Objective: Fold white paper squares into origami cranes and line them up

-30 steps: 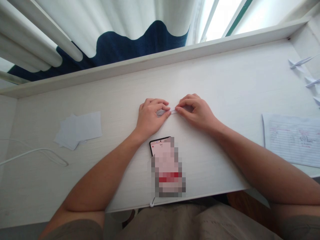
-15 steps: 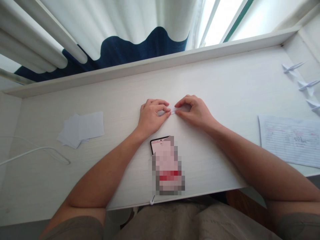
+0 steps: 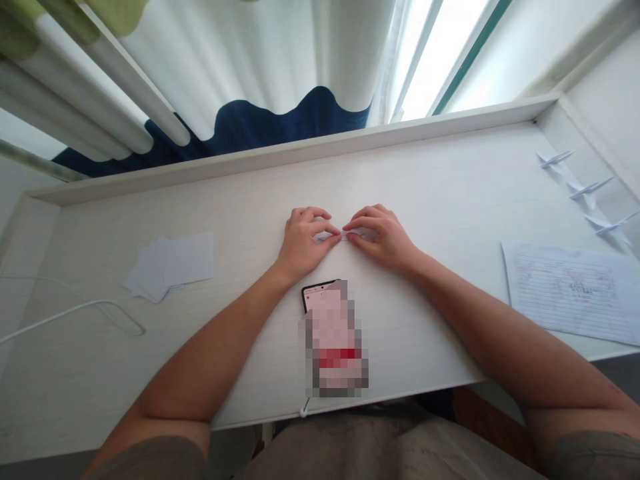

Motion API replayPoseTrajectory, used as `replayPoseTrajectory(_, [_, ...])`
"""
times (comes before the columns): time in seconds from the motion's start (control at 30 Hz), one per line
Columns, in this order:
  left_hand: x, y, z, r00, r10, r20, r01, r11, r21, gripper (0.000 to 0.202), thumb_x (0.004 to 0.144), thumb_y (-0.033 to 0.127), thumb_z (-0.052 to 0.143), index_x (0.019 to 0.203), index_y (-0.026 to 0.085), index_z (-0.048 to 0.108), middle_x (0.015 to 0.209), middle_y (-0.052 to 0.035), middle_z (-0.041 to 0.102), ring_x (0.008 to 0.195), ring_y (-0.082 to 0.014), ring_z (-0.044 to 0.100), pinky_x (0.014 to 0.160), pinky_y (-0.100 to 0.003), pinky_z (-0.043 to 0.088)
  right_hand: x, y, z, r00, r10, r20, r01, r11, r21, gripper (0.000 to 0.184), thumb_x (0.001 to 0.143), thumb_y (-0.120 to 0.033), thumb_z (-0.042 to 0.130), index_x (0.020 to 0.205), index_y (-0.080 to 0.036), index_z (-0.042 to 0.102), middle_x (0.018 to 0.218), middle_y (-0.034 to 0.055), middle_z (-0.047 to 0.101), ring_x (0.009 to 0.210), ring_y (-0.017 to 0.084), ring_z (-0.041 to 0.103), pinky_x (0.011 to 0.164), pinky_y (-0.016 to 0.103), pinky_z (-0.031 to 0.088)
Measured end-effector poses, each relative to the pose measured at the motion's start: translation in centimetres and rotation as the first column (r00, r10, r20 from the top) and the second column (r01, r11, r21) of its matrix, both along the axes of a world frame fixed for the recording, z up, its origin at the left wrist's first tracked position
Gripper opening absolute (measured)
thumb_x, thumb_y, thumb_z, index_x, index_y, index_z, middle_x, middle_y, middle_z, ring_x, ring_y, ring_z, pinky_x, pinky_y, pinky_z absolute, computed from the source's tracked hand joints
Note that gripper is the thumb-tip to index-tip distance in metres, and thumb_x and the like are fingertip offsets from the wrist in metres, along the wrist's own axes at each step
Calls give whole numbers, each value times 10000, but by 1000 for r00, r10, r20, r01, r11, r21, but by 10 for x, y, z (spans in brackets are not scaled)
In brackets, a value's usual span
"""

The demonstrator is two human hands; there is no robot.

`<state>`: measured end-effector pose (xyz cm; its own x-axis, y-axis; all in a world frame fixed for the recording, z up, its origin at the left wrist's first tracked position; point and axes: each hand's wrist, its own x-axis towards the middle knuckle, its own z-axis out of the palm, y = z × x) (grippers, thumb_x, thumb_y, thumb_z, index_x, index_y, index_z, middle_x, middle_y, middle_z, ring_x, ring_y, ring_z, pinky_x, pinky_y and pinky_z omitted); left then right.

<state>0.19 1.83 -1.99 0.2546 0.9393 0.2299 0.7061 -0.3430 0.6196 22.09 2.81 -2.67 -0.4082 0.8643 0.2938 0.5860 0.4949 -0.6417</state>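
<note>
Both my hands rest on a white desk and pinch one small folded strip of white paper between them. My left hand grips its left end with thumb and fingers curled. My right hand grips the right end the same way. Most of the paper is hidden under my fingers. A phone with a lit screen lies flat just below my hands, near the desk's front edge.
A loose pile of white paper squares lies to the left, with a white cable beyond it. A lined written sheet sits at the right. Three folded paper cranes stand along the right wall. Curtains hang behind the desk's raised back rim.
My fingertips have closed in tighter on the paper strip, so less of it shows. The view has tilted up, so the desk and hands sit lower in the frame.
</note>
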Motion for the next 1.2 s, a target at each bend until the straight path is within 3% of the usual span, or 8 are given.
replayPoseTrajectory(0.17, [-1,-1,3,993,100,-57,-98,995,36,53,940,283,785,906,280,826,1040,-49,739,1101,-268,579,1021,-465,474,5,-8,4,985,162,54,-164,986,24,209,958,-203,618,991,-259,816,1000,88,756,1001,292,625,936,487,494])
replayPoseTrajectory(0.33, [-2,-1,4,998,26,-58,-25,1000,17,120,990,259,700,907,251,786,934,-31,783,971,-236,649,948,-436,490,6,-13,9,963,251,97,-259,962,86,302,927,-128,582,1047,-286,810,1320,72,748,1298,325,591,1087,533,444])
replayPoseTrajectory(0.43, [-2,-1,3,999,7,-50,-7,1000,12,127,988,254,681,911,258,782,969,-27,813,1007,-241,669,961,-440,495,7,-9,8,964,247,97,-253,966,59,337,942,-118,562,1085,-309,801,1237,39,790,1187,283,662,1119,522,418])
replayPoseTrajectory(0.57, [0,-3,4,999,-8,-33,8,1000,0,118,964,243,690,914,268,794,1016,-14,839,1046,-245,688,1000,-459,479,7,-6,5,984,140,105,-148,986,71,180,1002,-263,641,1005,-305,816,1043,43,813,998,267,677,1057,502,444])
replayPoseTrajectory(0.73, [1,-6,6,997,-35,-68,36,999,20,95,948,306,739,897,269,810,1100,-13,841,1085,-255,683,1031,-480,445,0,-11,2,994,42,103,-57,987,148,178,1021,-297,661,924,-286,811,1144,62,807,1148,290,668,1074,514,452])
replayPoseTrajectory(0.87, [0,-8,7,987,-75,-145,80,996,34,146,997,360,699,1002,284,823,1148,-34,831,1115,-266,672,1054,-498,422,2,-12,5,990,71,118,-85,989,120,185,1031,-258,631,1008,-306,808,1139,34,813,1094,261,695,1179,545,390])
replayPoseTrajectory(1.0, [-1,-8,6,982,-96,-160,103,994,37,199,1038,349,638,1029,299,831,1157,-30,827,1120,-261,666,1048,-495,425,11,-8,5,988,129,83,-136,987,85,182,1021,-274,633,1032,-277,814,1121,66,813,1058,284,681,1040,511,486])
replayPoseTrajectory(1.2, [-1,-6,5,983,-109,-146,116,992,40,204,1039,307,626,1029,296,830,1153,-21,824,1125,-248,655,1030,-465,442,13,-3,2,985,135,110,-143,987,69,247,1017,-274,619,1174,-269,810,1108,95,770,1027,297,640,970,490,510])
